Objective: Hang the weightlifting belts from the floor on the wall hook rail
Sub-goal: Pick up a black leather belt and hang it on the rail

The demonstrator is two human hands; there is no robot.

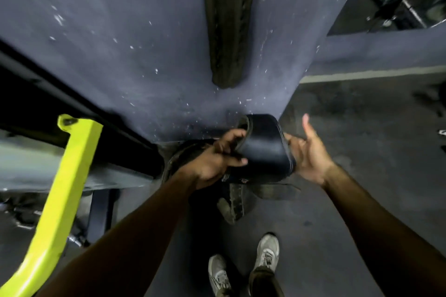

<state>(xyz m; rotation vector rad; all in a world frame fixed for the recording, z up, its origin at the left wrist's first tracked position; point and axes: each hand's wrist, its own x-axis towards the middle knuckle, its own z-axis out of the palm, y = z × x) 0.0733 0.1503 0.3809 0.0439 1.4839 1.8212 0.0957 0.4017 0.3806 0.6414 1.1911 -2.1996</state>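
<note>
gripping the near edge of a wide, smooth black leather weightlifting belt (261, 146), the left hand (217, 159) curls its fingers and thumb round the material, while the right hand (307, 149) is spread with straight fingers and thumb raised, its palm against the belt's far edge. the belt is bent into a loop, held low in front of the blue-grey wall (120, 43), just above the dark floor (362, 140); pale stitching runs along its rim.

a worn, dusty brown belt (229, 19) hangs flat against the wall above, its top cut off by the frame, so whatever holds it is out of sight. more grimy belts (237, 202) lie heaped on the floor under the hands, partly hidden by the left forearm; their number is unclear. the whole view is motion-blurred.

a bright yellow-green metal bar (62, 188) slants across the left, beside a dark frame. two pale grey sneakers (266, 252) stand below.
</note>
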